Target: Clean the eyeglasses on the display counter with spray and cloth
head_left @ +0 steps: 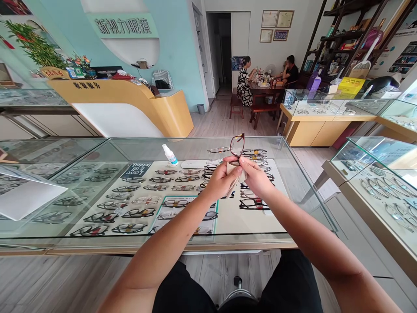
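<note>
Above the glass display case, my two hands meet around a pair of eyeglasses (237, 145) with a dark red frame, one lens turned upward. My left hand (224, 177) is closed around the lower part with a pale cloth (240, 179) folded over it. The other lens is hidden by the cloth and fingers. My right hand (254, 172) pinches the frame near its middle, its thumb against the rim. A white spray bottle (170, 155) with a blue label stands tilted in view on the glass, left of my hands.
Rows of eyeglasses (138, 212) lie inside the glass display case (247, 240) beneath my arms. A white panel (31, 193) rests at the left. Another display case (384, 195) stands at the right. Two people (244, 82) sit at a far table.
</note>
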`<state>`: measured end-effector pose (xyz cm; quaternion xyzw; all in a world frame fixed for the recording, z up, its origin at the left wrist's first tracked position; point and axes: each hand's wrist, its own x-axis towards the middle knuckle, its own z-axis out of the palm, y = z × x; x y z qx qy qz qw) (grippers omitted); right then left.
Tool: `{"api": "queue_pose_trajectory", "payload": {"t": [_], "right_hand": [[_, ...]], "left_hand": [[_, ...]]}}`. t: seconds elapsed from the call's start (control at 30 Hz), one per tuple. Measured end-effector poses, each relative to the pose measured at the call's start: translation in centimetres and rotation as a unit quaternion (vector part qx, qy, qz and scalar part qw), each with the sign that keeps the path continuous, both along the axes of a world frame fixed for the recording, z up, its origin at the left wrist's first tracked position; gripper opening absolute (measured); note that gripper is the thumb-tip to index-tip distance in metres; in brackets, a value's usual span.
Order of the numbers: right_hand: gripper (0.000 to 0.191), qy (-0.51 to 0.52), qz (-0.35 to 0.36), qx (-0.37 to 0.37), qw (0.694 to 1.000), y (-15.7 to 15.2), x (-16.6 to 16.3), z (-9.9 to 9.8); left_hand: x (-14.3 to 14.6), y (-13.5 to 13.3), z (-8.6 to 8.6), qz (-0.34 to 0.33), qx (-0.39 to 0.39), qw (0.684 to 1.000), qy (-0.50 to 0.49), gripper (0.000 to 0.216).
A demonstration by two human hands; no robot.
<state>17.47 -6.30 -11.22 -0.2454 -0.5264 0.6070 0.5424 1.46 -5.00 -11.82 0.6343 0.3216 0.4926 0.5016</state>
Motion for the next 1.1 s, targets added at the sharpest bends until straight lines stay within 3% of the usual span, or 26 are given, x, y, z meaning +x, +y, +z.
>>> {"api": "queue_pose_trajectory", "payload": {"t": [0.23, 0.47, 0.63, 0.87, 1.1], "right_hand": [[0.044, -0.012, 0.003, 0.02, 1.0, 0.0, 0.5, 0.2], [0.047, 0.029, 0.02, -0.021, 0.999, -0.1, 0.9, 1.5], [0.047, 0.049, 0.018, -0.035, 0.998, 0.0, 0.9, 1.6], [0.048, 0.039, 0.009, -0.022, 0.999, -0.4, 0.1, 0.8], [0.055, -0.012, -0.003, -0.01, 1.0, -0.1, 0.0, -0.6]], "left_hand": [[-0.3, 0.7, -0.2, 0.007, -0.012, 1.0, 0.001, 0.074], [-1.8, 1.2, 0.3, -0.129, -0.056, 0.99, 0.016, 0.071], [-1.7, 0.7, 0.8, -0.162, -0.033, 0.986, 0.007, 0.081], [-0.4, 0.4, 0.0, -0.068, -0.055, 0.996, -0.008, 0.082], [-0.3, 0.5, -0.1, 0.034, 0.022, 0.999, 0.017, 0.073]]}}
